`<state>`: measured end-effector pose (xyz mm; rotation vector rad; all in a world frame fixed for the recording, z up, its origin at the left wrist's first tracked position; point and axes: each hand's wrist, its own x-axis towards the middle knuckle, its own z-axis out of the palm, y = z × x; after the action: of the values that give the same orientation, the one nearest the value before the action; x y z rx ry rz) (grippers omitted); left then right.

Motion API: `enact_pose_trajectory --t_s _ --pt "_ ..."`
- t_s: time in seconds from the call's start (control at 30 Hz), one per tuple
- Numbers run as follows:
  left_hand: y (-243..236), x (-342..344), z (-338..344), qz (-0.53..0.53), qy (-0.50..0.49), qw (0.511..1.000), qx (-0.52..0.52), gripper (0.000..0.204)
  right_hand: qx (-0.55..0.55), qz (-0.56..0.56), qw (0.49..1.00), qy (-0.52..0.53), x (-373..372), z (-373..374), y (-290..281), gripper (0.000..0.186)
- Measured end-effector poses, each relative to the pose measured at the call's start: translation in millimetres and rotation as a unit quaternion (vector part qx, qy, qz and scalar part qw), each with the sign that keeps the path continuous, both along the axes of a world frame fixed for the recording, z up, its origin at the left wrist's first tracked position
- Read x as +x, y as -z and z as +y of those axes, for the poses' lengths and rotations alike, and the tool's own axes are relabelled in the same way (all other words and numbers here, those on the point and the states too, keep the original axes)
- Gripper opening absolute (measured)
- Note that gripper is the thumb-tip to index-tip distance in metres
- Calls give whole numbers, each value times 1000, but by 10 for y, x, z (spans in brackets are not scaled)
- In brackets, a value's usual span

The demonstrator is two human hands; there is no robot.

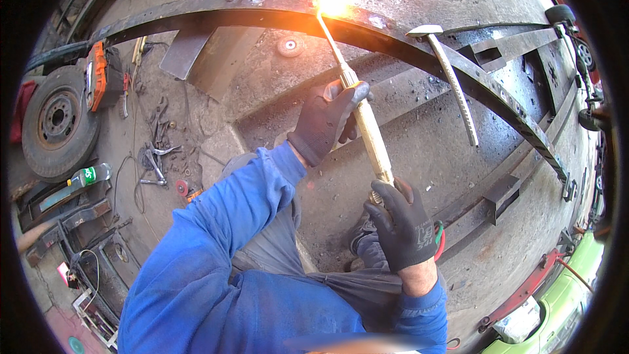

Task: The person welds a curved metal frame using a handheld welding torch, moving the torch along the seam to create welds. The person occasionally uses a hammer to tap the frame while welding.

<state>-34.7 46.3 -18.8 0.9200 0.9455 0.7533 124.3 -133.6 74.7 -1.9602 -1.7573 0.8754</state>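
A cutting torch (371, 137) with a pale barrel slants away from me. My left hand (327, 121), in a dark glove, is closed around its front part, just behind the thin metal neck. My right hand (403, 226), gloved too, grips the rear end by the knurled valve. A red and green hose (439, 239) shows beside the right wrist. The torch tip meets the top of a long steel beam (282, 10), where a bright orange-white glow (333, 0) hides the contact point. Across the same beam, further right, rests a hammer (452, 78) with its handle toward me.
On the left stand a wheel with a tyre (57, 121), an orange tool case (97, 75) and a green-labelled bottle (92, 175). Hand tools (156, 160) lie on the floor nearby. More steel channels (501, 200) lie to the right, with a light green vehicle panel (570, 288) at lower right.
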Motion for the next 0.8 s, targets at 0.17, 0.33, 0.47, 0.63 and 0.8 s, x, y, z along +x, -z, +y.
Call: enact_pose_trajectory --t_s 0.17,0.33,0.47,0.63,0.8 --pt "4 -13 20 -2 3 1000 -1 44 1 1 1000 -3 -8 15 -18 43" --pt "11 -17 27 1 9 1000 0 45 5 -4 1000 -2 -16 10 -20 43" --pt "11 -16 26 -6 8 1000 -2 46 13 -7 1000 -6 -10 8 -8 43" --pt "3 -15 25 1 7 1000 0 46 14 -4 1000 -6 -9 3 -7 44" --pt "-1 -14 25 -2 6 1000 -3 46 -9 4 1000 6 -13 -6 5 44"
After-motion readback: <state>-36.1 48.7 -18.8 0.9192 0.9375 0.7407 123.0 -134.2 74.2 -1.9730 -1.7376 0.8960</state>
